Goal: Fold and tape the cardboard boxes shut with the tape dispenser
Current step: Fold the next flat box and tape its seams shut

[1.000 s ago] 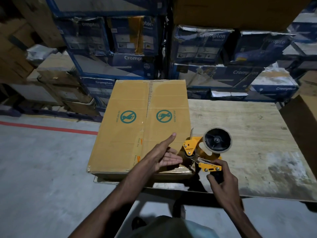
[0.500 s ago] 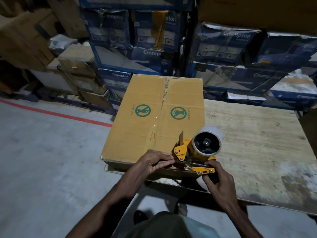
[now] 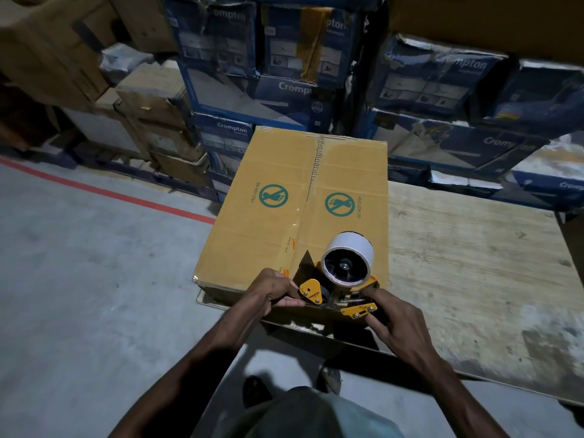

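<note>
Your left hand point(image 3: 275, 292), right hand point(image 3: 392, 317) and forearms are bare; you wear a grey-green garment point(image 3: 316, 415) and dark footwear point(image 3: 256, 390).

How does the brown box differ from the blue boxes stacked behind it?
The brown box is plain with green do-not-step symbols; the blue boxes carry white Crompton lettering. The brown box looks crisp and lies on the wooden table; the blue boxes are stacked and crumpled. Both are cardboard.
</note>
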{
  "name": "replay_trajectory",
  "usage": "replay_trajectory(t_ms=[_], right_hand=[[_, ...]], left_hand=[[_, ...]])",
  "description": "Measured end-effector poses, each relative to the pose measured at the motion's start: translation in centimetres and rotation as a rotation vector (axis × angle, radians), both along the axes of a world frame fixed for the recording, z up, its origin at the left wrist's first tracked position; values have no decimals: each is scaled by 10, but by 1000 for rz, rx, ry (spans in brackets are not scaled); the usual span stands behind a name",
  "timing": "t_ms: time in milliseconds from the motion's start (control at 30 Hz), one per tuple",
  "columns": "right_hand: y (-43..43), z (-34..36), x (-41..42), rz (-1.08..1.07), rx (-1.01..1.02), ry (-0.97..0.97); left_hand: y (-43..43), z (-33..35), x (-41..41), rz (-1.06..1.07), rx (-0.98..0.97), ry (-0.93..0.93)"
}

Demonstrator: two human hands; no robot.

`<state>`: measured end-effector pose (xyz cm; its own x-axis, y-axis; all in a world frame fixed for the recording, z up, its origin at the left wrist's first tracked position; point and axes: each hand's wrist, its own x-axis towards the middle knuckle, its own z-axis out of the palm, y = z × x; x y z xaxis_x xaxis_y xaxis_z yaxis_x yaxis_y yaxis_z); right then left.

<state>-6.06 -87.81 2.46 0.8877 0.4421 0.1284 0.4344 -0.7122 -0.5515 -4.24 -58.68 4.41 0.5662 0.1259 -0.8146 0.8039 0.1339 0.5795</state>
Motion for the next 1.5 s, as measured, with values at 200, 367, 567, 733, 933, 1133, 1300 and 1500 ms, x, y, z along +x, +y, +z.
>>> replay_trajectory(t_ms=[200, 367, 567, 733, 933, 1133, 1300, 1500], right_hand=[[6, -3, 4, 28, -23, -1], [7, -2, 4, 11, -14, 11], [9, -1, 5, -7, -4, 46], [5, -2, 4, -69, 56, 101], [-19, 1, 5, -197, 147, 117], [-33, 2, 0, -298, 268, 148], [-46, 7, 2, -369, 301, 174], [-80, -3, 6, -554, 439, 254]], left_hand=[[6, -9, -2, 45, -6, 11], [8, -12, -1, 59, -8, 3], [8, -16, -2, 58, -34, 1], [0, -12, 1, 77, -122, -17], [-27, 1, 23, 37, -211, -65], [-51, 21, 66, -227, -56, -97], [-90, 28, 90, -361, 271, -249], [-97, 18, 118, -409, 883, -446]])
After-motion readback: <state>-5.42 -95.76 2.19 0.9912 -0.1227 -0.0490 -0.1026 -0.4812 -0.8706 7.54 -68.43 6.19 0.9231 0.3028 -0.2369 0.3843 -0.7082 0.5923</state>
